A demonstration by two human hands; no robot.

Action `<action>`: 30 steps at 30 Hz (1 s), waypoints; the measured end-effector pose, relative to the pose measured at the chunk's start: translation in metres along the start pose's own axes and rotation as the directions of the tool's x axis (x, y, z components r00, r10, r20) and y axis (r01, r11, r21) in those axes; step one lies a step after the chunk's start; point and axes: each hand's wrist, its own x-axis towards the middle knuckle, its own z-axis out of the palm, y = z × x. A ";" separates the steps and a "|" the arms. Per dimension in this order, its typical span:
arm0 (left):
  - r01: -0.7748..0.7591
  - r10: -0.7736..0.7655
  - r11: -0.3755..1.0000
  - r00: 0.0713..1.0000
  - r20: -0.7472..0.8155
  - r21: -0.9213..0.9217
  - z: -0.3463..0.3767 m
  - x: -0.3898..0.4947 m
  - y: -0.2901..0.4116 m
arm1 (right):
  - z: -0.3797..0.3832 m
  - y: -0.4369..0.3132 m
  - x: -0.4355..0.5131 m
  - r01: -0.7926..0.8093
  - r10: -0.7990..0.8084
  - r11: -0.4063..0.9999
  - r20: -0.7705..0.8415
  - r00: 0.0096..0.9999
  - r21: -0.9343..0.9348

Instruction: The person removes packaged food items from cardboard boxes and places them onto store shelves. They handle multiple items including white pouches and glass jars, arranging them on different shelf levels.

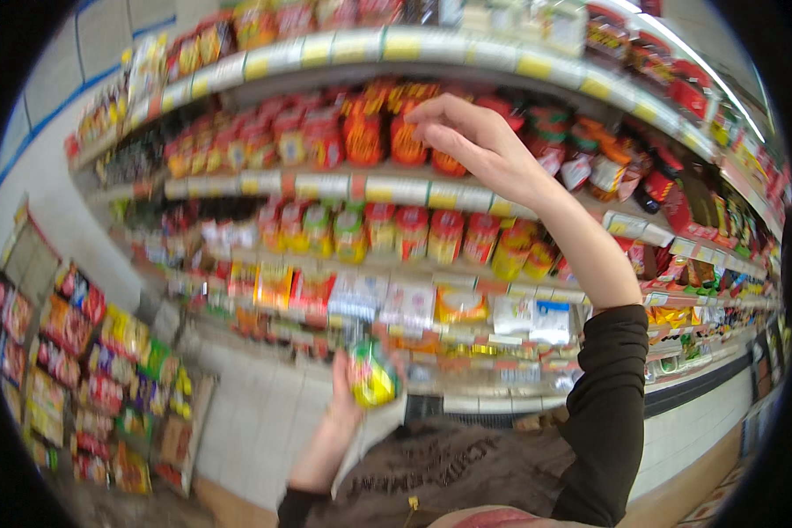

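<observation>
My left hand (346, 389), low in front of my body, holds a green-and-yellow package (373, 377). Blur hides whether it is a jar or a packet. My right hand (465, 145) is raised before a shelf of jars, its fingers bent and slightly apart, with nothing visible between them. Just behind its fingertips stands a red-orange jar (408, 140); I cannot tell whether they touch. Another red-orange jar (363, 135) stands to its left, and part of a third (449, 164) shows below the hand.
Jars with red lids (412, 231) and jars with green lids (317, 228) line the shelf below. Lower down lie flat packets (407, 303). A shelf edge with price strips (396, 46) runs overhead. At left stands a rack of colourful packets (105, 356) on the tiled floor (251, 402).
</observation>
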 end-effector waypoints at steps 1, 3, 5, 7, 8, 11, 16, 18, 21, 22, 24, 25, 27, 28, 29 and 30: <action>-0.004 -0.033 0.969 0.988 0.148 0.247 0.000 0.020 0.007 | 0.005 0.002 -0.016 -0.121 0.122 0.992 0.181 0.976 -0.017; 0.103 -0.109 0.994 0.966 0.234 0.039 0.046 0.039 0.011 | 0.023 0.000 -0.043 -0.368 0.304 0.922 0.365 0.880 0.119; -0.041 -0.052 0.958 0.949 0.312 0.283 0.071 0.040 0.019 | 0.045 0.000 -0.055 -0.377 0.283 0.917 0.458 0.843 0.128; -0.031 -0.095 0.949 0.921 0.377 0.314 0.091 0.041 0.017 | 0.056 0.007 -0.063 -0.412 0.267 0.890 0.506 0.820 0.196; -0.011 -0.131 0.935 0.917 0.377 0.353 0.094 0.043 0.014 | 0.057 0.014 -0.067 -0.486 0.340 0.861 0.539 0.771 0.152; 0.063 -0.209 0.916 0.918 0.338 0.396 0.091 0.055 0.003 | 0.060 0.014 -0.072 -0.479 0.295 0.843 0.534 0.793 0.244; 0.219 -0.326 0.921 0.886 0.330 0.321 0.100 0.065 -0.011 | 0.061 0.019 -0.072 -0.469 0.374 0.877 0.469 0.801 0.102; 0.233 -0.341 0.921 0.870 0.357 0.311 0.108 0.066 -0.014 | 0.053 0.009 -0.071 -0.557 0.442 0.821 0.478 0.760 0.127; 0.310 -0.384 0.919 0.848 0.365 0.246 0.115 0.074 -0.014 | 0.048 0.005 -0.070 -0.532 0.443 0.825 0.367 0.818 0.190; 0.341 -0.398 0.914 0.860 0.319 0.220 0.118 0.075 -0.013 | 0.042 0.000 -0.070 -0.507 0.423 0.842 0.357 0.833 0.186; 0.295 -0.368 0.899 0.910 0.191 0.324 0.127 0.066 -0.018 | 0.025 -0.020 -0.068 -0.470 0.415 0.867 0.283 0.865 0.168; 0.264 -0.353 0.894 0.912 0.207 0.361 0.127 0.066 -0.024 | 0.013 -0.013 -0.070 -0.393 0.361 0.910 0.218 0.907 0.129; 0.241 -0.361 0.903 0.875 0.323 0.356 0.128 0.063 -0.025 | -0.012 -0.022 -0.063 -0.322 0.322 0.947 0.096 0.942 -0.012; 0.215 -0.381 0.887 0.840 0.385 0.408 0.122 0.065 -0.022 | -0.022 -0.027 -0.058 -0.311 0.311 0.950 0.025 0.950 -0.005; 0.172 -0.360 0.877 0.854 0.376 0.449 0.117 0.058 -0.013 | -0.036 -0.041 -0.045 -0.245 0.244 0.970 -0.042 0.969 -0.005; 0.107 -0.328 0.878 0.844 0.424 0.466 0.109 0.057 -0.011 | -0.050 -0.052 -0.038 -0.207 0.204 0.978 -0.107 0.973 -0.018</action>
